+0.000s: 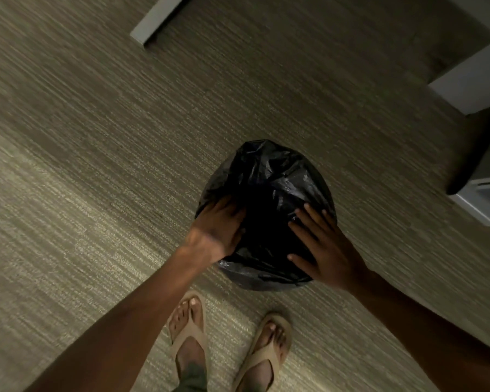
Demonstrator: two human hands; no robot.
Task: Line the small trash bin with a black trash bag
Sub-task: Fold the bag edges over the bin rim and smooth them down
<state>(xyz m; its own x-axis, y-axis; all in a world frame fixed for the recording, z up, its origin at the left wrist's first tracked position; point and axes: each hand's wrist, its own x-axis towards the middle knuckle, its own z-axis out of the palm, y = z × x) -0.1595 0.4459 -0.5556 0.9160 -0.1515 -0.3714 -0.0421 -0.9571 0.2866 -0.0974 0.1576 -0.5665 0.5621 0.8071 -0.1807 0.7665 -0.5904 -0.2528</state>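
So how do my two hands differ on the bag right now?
The left hand sits on the bag's left side with fingers close together and curled over the plastic; the right hand sits on the right side with fingers spread and flat. The left hand looks motion-blurred; the right looks sharper. Both touch the black bag, which hides the bin beneath, and neither visibly pinches a fold.

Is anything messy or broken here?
Nothing stands out. The black bag covers the bin, crinkled but not visibly torn, both hands, left and right, press on it, and the carpet shows no spill.
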